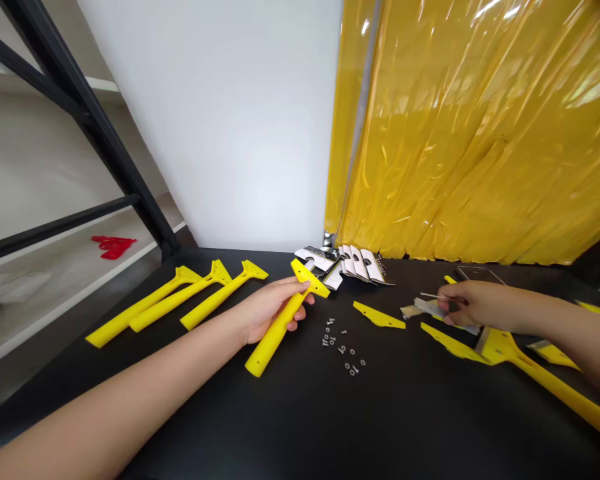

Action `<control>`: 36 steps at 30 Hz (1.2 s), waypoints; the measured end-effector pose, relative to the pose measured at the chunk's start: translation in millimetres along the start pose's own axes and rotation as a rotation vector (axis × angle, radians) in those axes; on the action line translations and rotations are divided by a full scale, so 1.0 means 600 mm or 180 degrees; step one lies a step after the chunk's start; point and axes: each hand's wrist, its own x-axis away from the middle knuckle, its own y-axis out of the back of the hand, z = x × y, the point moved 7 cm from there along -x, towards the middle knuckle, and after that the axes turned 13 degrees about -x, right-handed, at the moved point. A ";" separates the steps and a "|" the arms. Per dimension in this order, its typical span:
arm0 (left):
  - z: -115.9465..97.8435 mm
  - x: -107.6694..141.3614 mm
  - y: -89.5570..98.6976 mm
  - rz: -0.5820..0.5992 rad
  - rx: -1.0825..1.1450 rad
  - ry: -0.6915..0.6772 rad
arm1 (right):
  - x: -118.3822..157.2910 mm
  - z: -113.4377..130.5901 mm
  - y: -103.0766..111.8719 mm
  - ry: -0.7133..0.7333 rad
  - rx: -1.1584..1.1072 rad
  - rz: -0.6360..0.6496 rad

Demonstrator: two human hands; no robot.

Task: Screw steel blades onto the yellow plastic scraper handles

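Note:
My left hand (pixel 279 310) is closed around the neck of a yellow scraper handle (pixel 275 335), its wide head pointing away from me. Over at the right, my right hand (pixel 455 303) pinches a thin metal piece (pixel 433 296) above some flat silvery blades (pixel 427 307). A loose yellow plate (pixel 379 315) lies between the hands, and a second yellow plate (pixel 453 343) sits below my right hand, beside another yellow handle (pixel 555 387). Small screws and nuts (pixel 343 349) are scattered on the black table to the right of the held handle.
Three yellow handles (pixel 213 305) lie side by side at the left of the black table (pixel 300 427). Printed cards (pixel 360 265) stand at the back. Behind are a white panel (pixel 230 120) and yellow plastic sheeting (pixel 470 133). A red item (pixel 115 247) rests on a left shelf.

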 end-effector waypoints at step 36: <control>0.002 0.058 -0.066 0.0835 -0.1300 -0.0203 | -0.010 0.294 -0.176 0.0857 -0.3394 0.1354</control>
